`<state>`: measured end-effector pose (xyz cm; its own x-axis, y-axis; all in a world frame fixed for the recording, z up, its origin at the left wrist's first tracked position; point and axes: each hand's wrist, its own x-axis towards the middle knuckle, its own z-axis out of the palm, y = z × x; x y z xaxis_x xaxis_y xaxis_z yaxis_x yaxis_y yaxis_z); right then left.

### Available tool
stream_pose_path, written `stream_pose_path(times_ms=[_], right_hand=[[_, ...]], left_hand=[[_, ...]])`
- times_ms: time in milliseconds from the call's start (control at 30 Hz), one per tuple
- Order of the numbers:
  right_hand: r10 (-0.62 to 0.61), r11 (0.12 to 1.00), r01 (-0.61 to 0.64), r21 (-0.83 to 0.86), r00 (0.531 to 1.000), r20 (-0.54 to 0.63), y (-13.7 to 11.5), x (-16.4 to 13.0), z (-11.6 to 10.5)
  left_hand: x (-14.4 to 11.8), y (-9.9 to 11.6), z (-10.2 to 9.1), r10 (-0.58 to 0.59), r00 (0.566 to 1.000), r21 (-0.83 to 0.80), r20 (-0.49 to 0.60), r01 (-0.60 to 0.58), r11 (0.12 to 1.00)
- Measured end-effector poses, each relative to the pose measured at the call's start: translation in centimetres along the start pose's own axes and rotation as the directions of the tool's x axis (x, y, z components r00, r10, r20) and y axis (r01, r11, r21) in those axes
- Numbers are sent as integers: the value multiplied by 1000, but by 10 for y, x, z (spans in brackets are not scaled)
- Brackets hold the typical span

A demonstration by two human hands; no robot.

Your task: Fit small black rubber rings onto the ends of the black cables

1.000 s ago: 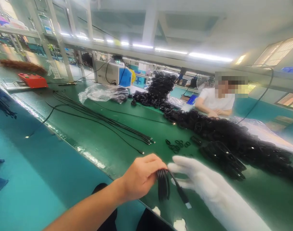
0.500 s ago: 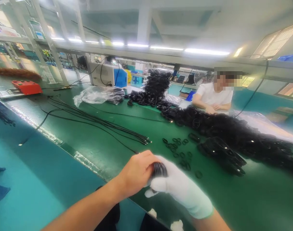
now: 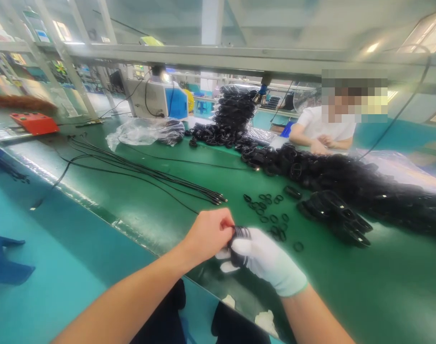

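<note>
Coiled black cable (image 3: 240,235) sits at the near counter (image 3: 160,215) edge, pinched by bare left hand (image 3: 209,234) and gloved right hand (image 3: 263,258). Coil looks wound; unbanded, I judge. Loose bands (image 3: 266,210) lie just beyond; straight cables (image 3: 149,174) wait far left.
</note>
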<state>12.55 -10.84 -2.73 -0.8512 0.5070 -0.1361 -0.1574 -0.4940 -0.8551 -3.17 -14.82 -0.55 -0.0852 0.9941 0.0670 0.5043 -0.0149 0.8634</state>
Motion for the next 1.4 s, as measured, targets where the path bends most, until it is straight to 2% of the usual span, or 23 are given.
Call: stream_pose_path(times_ms=[67,233,333,467,600,700,800,867,933,967,1033,1100,1167,1233,1300,1400], right_hand=[[-12,1000,12,0,999,-30,1,0,1],[17,1000,-17,-7,1000,-25,2,-1,7],[43,998,-45,-51,998,-36,3,-1,11],[88,986,-95,-141,995,-56,4,2,10],[80,994,-85,-71,994,-70,10,5,4],[100,995,-100,18,995,-29,16,6,3],[101,994,-99,49,994,-41,15,3,3],[72,995,-65,80,993,-90,4,-1,-2],[-24,992,47,115,980,-196,-12,-8,-13],[-86,984,124,126,958,-272,-22,-12,-20],[-178,958,256,133,886,-428,-38,-18,-36],[-190,943,301,138,833,-519,-47,-23,-49],[-173,946,292,140,822,-543,-47,-25,-58],[-172,949,288,129,816,-552,-44,-24,-61],[-172,950,287,123,809,-562,-40,-22,-62],[-177,948,289,135,829,-531,-36,-17,-61]], left_hand=[[2,0,0,-19,1000,9,11,19,1000],[2,-6,5,-148,983,-144,109,163,976],[0,-14,11,-183,980,-113,76,191,975],[2,-17,15,-193,979,10,58,193,981],[2,-10,10,-106,994,131,33,101,986],[-2,-7,4,-32,999,114,13,31,993],[-1,-11,-6,-10,1000,107,26,7,994],[6,-16,-14,-10,1000,133,18,7,991],[19,-21,-18,-7,1000,193,-2,7,981],[26,-22,-17,5,1000,226,1,-5,974],[41,-21,-9,42,998,270,55,-55,961],[52,-15,4,86,988,273,129,-118,955],[60,-7,17,118,979,265,164,-159,951],[62,2,26,140,978,266,155,-178,947],[58,11,31,166,982,237,91,-184,954],[46,22,37,220,975,167,11,-219,961]])
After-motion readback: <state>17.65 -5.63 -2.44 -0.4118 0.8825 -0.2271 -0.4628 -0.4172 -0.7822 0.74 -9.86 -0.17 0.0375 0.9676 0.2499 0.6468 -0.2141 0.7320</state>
